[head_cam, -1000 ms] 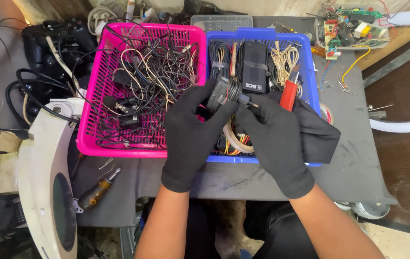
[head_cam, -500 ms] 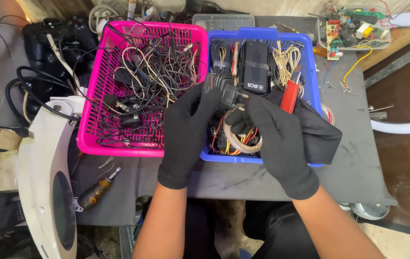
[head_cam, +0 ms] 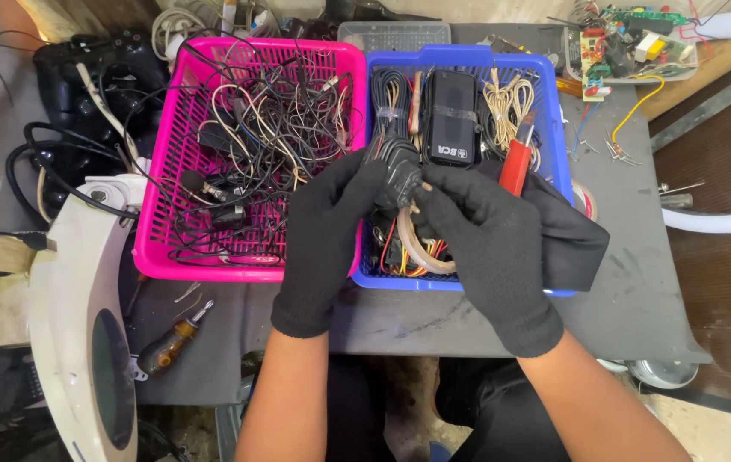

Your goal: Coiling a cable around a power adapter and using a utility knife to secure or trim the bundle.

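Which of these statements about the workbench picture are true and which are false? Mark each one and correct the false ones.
1. Both hands wear black gloves. True: the left hand and the right hand are gloved.
2. The hands hold a small dark part between them. True.
3. The pink basket is empty. False: it holds tangled wires.
4. The blue basket stands left of the pink one. False: it stands to the right.
5. A screwdriver lies on the table near the pink basket. True.
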